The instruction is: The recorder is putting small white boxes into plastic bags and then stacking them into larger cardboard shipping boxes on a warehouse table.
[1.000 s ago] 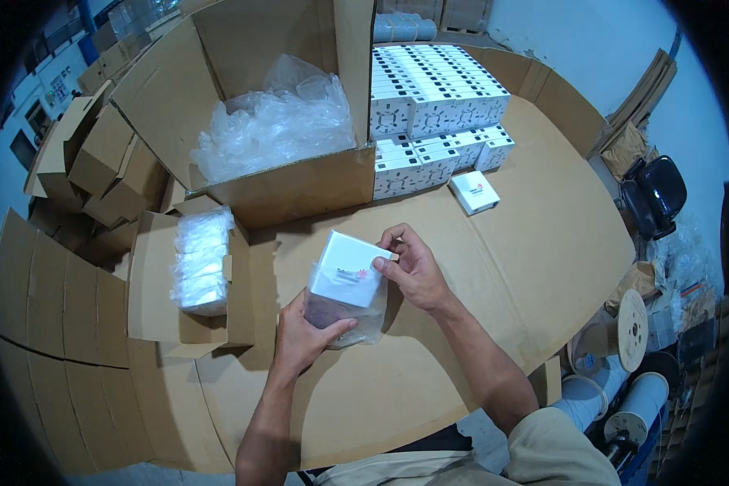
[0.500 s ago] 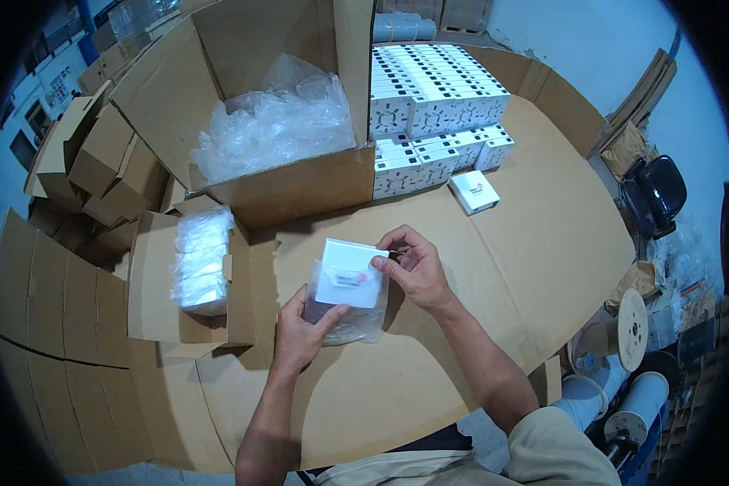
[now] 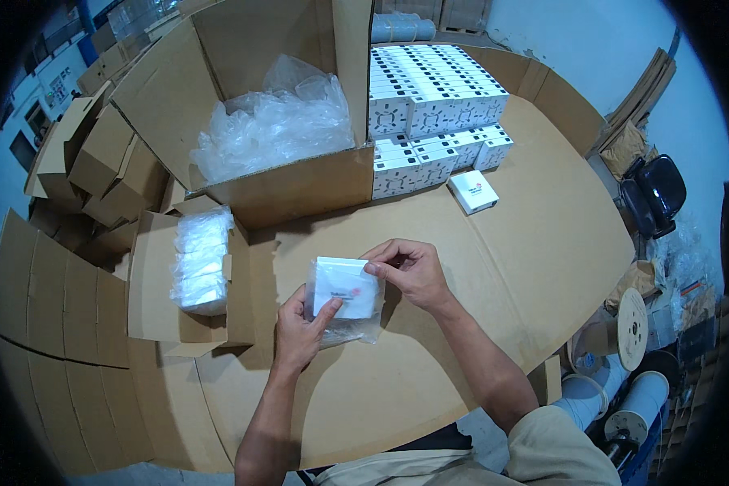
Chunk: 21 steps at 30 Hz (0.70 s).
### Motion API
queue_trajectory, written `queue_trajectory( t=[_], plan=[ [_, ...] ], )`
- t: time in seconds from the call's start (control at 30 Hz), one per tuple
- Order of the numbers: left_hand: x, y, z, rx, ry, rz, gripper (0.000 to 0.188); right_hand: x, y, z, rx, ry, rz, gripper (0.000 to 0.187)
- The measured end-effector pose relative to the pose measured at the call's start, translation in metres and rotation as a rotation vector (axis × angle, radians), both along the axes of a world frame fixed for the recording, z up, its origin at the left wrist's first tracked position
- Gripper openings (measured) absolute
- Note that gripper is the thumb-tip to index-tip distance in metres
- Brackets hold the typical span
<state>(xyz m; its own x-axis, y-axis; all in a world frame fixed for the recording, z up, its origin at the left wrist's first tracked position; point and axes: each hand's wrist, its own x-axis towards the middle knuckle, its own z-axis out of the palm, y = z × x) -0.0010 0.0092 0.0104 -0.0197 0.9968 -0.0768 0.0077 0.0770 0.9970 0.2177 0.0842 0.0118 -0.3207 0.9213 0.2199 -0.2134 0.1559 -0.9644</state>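
A flat white square box [image 3: 344, 279] sits mostly inside a clear plastic bag [image 3: 356, 330], its top edge at the bag's mouth. My left hand [image 3: 301, 328] grips box and bag together from the lower left, its thumb pressed on the front. At the upper right corner of the box, my right hand [image 3: 411, 274] is closed in a pinch. What lies between those fingertips is partly hidden. To the left, a small open carton [image 3: 150, 300] holds a row of bagged white packets [image 3: 202, 263].
A large open carton [image 3: 283, 190] full of clear plastic bags [image 3: 279, 121] stands behind. Stacked white boxes [image 3: 458, 113] rise beside it, with one loose white box [image 3: 473, 192] in front. Empty cartons [image 3: 109, 166] pile up at left; cable spools [image 3: 632, 324] stand at right.
The white box has slid down deeper into the plastic bag. My right hand has moved slightly down and left with its corner, while my left hand has stayed nearly in place.
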Motion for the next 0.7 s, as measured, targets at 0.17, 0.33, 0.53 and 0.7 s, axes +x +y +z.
queue_trajectory(
  t=[0.17,0.33,0.53,0.7],
  plan=[
    [0.003,0.000,-0.005,0.017,-0.015,0.030,0.029,0.003,0.003,-0.005,0.033,-0.062,0.029,0.018],
    [-0.005,0.006,-0.016,0.028,-0.023,0.174,0.026,-0.014,-0.007,0.004,-0.232,0.145,-0.087,0.035],
    [0.000,0.003,-0.004,0.017,-0.058,0.146,0.027,-0.026,-0.011,-0.010,-0.255,-0.050,0.028,0.032],
    [0.000,0.004,-0.005,0.029,-0.082,0.126,0.029,-0.031,-0.013,-0.010,-0.238,-0.022,-0.010,0.030]
  ],
)
